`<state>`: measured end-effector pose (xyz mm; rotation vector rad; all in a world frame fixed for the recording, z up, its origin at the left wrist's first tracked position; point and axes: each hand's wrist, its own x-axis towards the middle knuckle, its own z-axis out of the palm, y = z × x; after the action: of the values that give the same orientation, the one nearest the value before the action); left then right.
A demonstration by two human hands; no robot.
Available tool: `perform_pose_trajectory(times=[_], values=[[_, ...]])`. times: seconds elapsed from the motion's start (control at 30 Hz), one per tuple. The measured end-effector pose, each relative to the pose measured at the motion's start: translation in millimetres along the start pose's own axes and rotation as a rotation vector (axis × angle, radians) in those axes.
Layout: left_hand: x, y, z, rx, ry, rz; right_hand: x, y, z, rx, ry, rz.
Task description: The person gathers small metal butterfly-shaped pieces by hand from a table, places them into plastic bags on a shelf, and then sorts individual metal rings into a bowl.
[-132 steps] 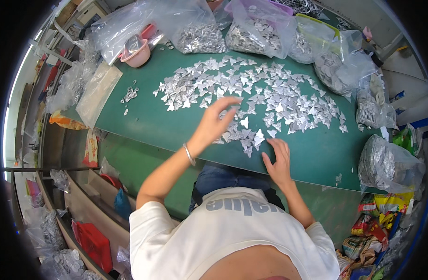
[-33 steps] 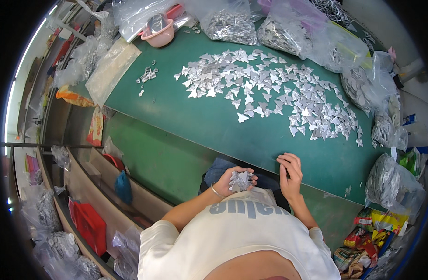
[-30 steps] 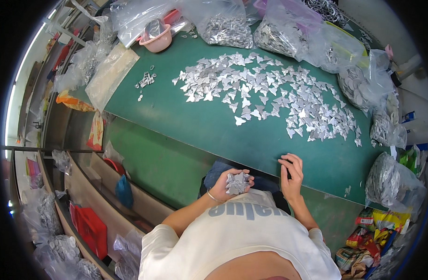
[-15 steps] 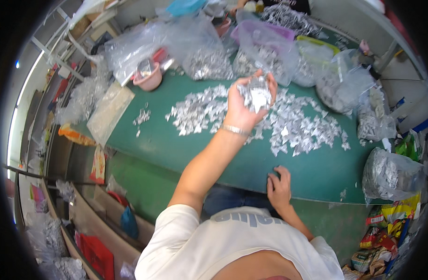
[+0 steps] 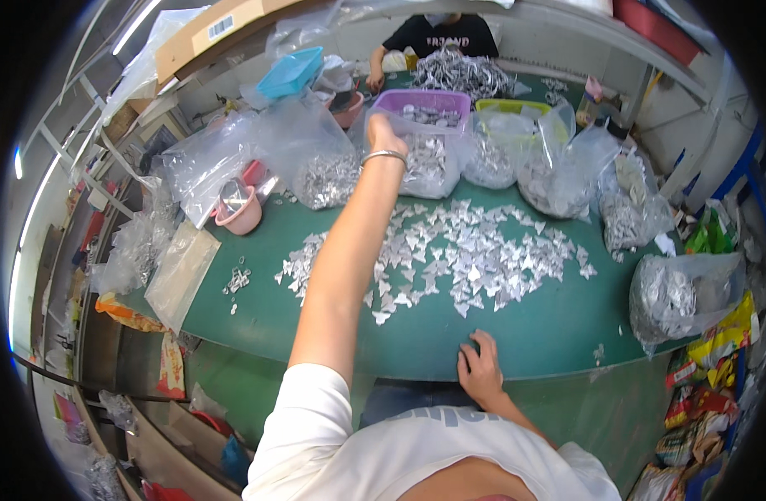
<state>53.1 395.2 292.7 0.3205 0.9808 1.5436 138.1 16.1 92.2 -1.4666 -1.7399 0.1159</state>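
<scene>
My left hand [image 5: 383, 136], with a metal bracelet at the wrist, reaches far across the green table to a clear plastic bag [image 5: 437, 159] of silver pieces, just in front of a purple basket [image 5: 424, 102]. Its fingers point away and are hidden, so what they hold does not show. Under and beside my left arm lie many small silver metal pieces [image 5: 483, 259], pointed and roughly three-cornered, spread in a loose layer. My right hand [image 5: 481, 367] rests at the table's near edge, fingers loosely bent and apart, with nothing in it.
Clear bags of metal parts line the table's far side; another bag [image 5: 679, 296] sits at the right edge. A pink cup-like tub [image 5: 239, 210] and a flat plastic bag [image 5: 182, 275] are at left. Beyond a heap of metal strips [image 5: 462, 75], a person in black [image 5: 441, 37] sits.
My left hand, which held a cupped handful of silver pieces over the spread, has moved away and left to the bag. The view has tilted up, showing the other person. My right hand stays put.
</scene>
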Motion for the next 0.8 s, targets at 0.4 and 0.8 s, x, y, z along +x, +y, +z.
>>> perform_pose_trajectory(times=[0.4, 0.8], values=[[-117.5, -86.7, -188.0, 1.315, -0.967, 0.456, 74.0, 83.0, -25.3, -0.218, -0.019, 0.144], [-104.9, -160.0, -205.9, 1.699, -1.057, 0.893, 91.6, 82.8, 32.5, -0.436, -0.220, 0.151]])
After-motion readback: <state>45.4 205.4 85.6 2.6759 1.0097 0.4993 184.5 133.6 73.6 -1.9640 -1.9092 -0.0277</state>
